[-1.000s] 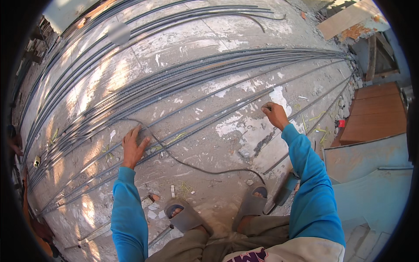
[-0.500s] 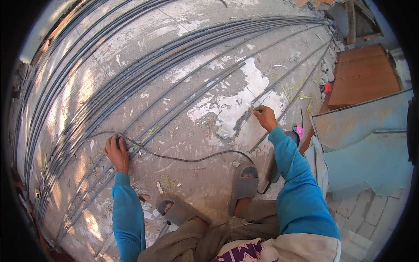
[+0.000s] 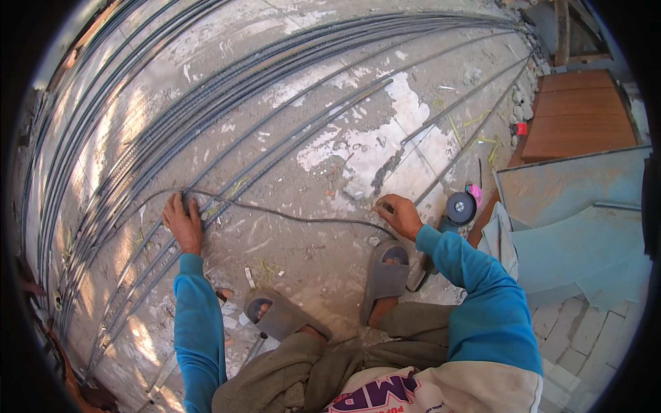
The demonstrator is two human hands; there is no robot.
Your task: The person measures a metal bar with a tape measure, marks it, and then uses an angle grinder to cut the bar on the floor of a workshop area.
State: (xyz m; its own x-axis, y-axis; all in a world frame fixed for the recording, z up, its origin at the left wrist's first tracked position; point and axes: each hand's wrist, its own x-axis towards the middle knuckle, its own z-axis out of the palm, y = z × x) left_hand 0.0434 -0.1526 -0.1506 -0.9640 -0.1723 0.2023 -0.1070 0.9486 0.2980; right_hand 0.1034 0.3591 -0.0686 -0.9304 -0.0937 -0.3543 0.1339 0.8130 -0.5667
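My left hand (image 3: 183, 224) rests over the steel rebars (image 3: 169, 258) at the left. Its fingers and thumb close around a small dark piece too hidden to name. A black power cable (image 3: 289, 218) passes just beyond those fingertips. Above the floor, left of an angle grinder (image 3: 460, 208), my right hand (image 3: 401, 213) has thumb and fingertips drawn together; whatever lies in them is too small to make out. The grinder's disc faces up, with part of its body behind my right forearm. Beyond this hand, a rebar's near end (image 3: 405, 142) lies on the floor.
A thick bundle of rebars (image 3: 268, 65) curves across the floor to the far right. Brown panels (image 3: 578, 113), broken glass-like sheets (image 3: 585, 251) and a small red object (image 3: 520, 129) lie at the right. My sandals (image 3: 385, 275) stand close below the cable.
My right hand has moved nearer and slightly left, away from the end of a rebar. The grinder's disc has come into view beside my right sleeve. My left hand has barely moved.
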